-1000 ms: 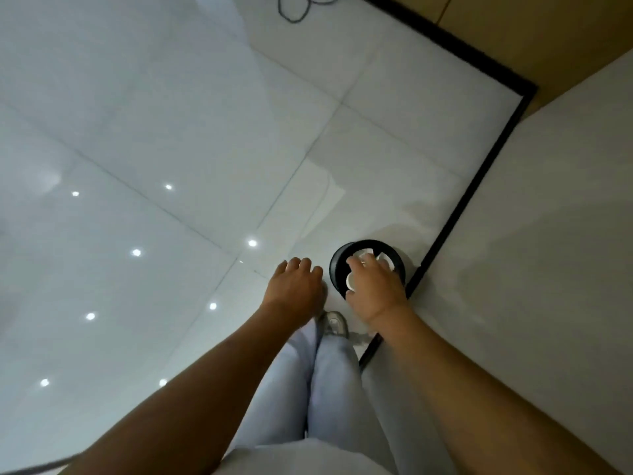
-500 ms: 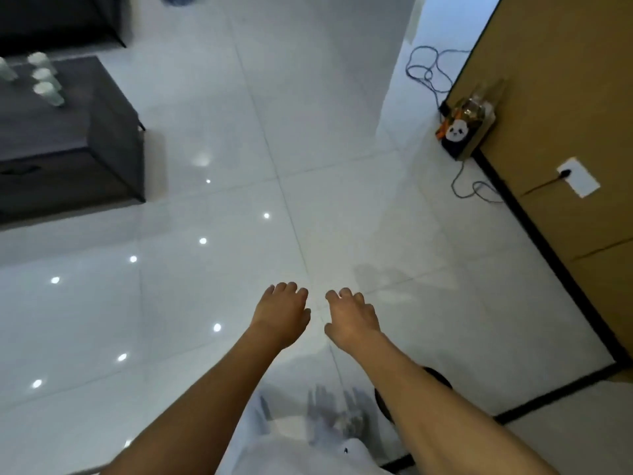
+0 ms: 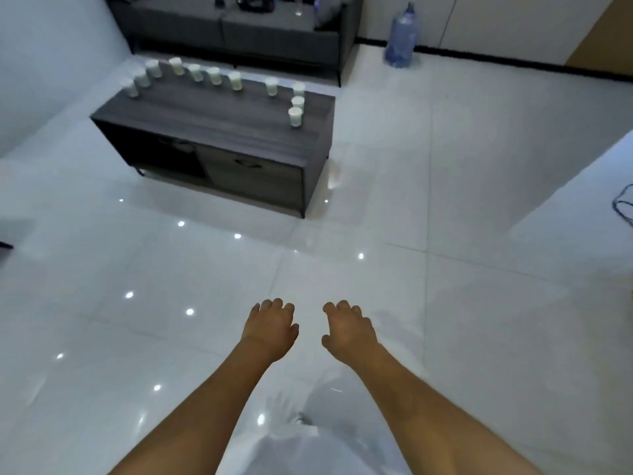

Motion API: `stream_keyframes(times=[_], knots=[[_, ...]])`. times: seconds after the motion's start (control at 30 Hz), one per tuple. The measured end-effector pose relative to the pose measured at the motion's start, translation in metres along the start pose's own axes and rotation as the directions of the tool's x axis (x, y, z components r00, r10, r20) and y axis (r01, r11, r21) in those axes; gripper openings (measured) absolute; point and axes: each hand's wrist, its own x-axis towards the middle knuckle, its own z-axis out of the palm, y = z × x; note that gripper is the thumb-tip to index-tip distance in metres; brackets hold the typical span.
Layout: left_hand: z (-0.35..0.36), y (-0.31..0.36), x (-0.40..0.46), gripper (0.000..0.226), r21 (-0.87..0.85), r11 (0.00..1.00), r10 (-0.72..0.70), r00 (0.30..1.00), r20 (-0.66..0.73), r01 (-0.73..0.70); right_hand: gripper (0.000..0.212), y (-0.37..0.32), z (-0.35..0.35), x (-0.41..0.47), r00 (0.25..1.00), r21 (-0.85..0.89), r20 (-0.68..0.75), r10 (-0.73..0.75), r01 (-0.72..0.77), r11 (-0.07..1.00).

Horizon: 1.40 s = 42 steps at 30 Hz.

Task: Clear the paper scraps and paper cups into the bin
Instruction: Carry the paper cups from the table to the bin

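Several white paper cups (image 3: 295, 116) stand upright along the top of a dark low table (image 3: 219, 114) across the room, in a row at its far edge and a short column at its right end. My left hand (image 3: 272, 325) and my right hand (image 3: 346, 329) hang side by side over the white tiled floor, well short of the table. Both hold nothing, with fingers loosely curled and apart. The bin is out of view. No paper scraps can be made out.
A grey sofa (image 3: 239, 29) stands behind the table. A blue water bottle (image 3: 401, 39) sits by the back wall. A cable (image 3: 623, 207) lies on the floor at the right edge. Open floor (image 3: 445, 200) stretches between me and the table.
A second ago my right hand held white paper over the black bin. It now holds nothing, and my view has swung away from the bin to face the table with the cups.
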Motion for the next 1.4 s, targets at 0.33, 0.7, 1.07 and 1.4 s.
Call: stream_keyframes(times=[0.33, 0.7, 1.07, 1.4], knots=[[-0.077, -0.155, 0.105, 0.045, -0.198, 0.935, -0.307, 0.951, -0.037, 0.294, 0.052, -0.121, -0.081, 0.186, 0.971, -0.120, 0.087, -0.223, 0.233, 0.965], [-0.195, -0.258, 0.244, 0.044, -0.344, 0.844, -0.461, 0.884, -0.074, 0.411, 0.055, -0.209, -0.200, 0.382, 0.935, -0.198, 0.114, -0.335, 0.352, 0.915], [-0.253, -0.439, 0.349, 0.046, -0.409, 0.777, -0.539, 0.841, -0.038, 0.479, 0.053, -0.365, -0.249, 0.542, 0.909, -0.239, 0.171, -0.379, 0.412, 0.879], [-0.318, -0.629, 0.415, 0.045, -0.435, 0.742, -0.578, 0.815, -0.031, 0.510, 0.052, -0.546, -0.298, 0.665, 0.883, -0.239, 0.191, -0.428, 0.465, 0.852]])
